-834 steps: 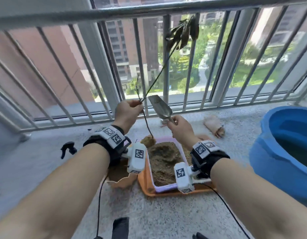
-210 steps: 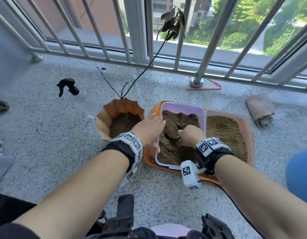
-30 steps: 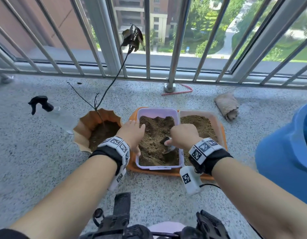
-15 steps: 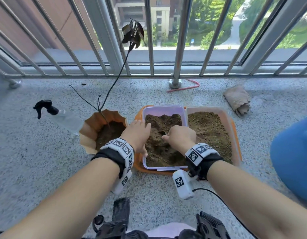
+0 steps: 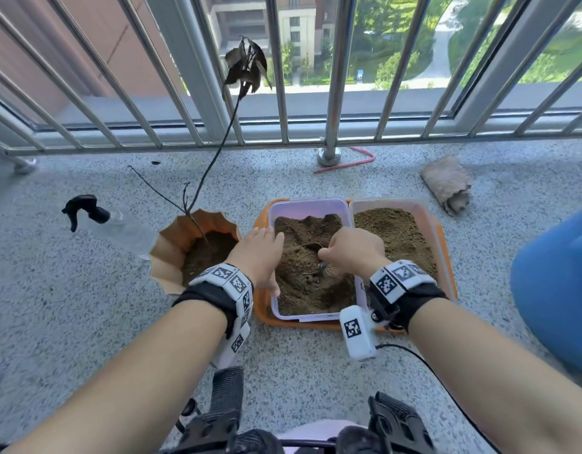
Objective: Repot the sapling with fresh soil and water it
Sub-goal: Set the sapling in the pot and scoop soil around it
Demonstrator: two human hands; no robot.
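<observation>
midway: sapling in its pot, soil going in, watering not begun

already the sapling (image 5: 214, 165) stood in the orange pot (image 5: 171, 253), its thin stem leaning up toward the railing (image 5: 335, 77) with a few dark, drooping leaves at the top. soil lay in the pot well below the rim, so by my judgement the filling was only partly done.

the right hand (image 5: 351, 250) was curled round the handle of a small scoop (image 5: 310, 249), whose bowl was sunk in the soil of the purple-rimmed tub (image 5: 307, 206). the left hand (image 5: 258, 253) lay with relaxed, nearly straight fingers on the tub's left edge, apparently steadying it; it held nothing. a second tub (image 5: 423, 217) of lighter soil stood just beside the first, both on an orange tray (image 5: 263, 309) on the balcony floor (image 5: 70, 322).

the spray bottle (image 5: 119, 224) lay on its side on the floor, left of the pot and untouched, so watering seemed still to come. what remained, as i judged it: more scoops into the pot, firming the soil round the stem, then water. a rolled cloth (image 5: 446, 188) lay near the railing, and a blue bin (image 5: 558, 290) stood at the right.
</observation>
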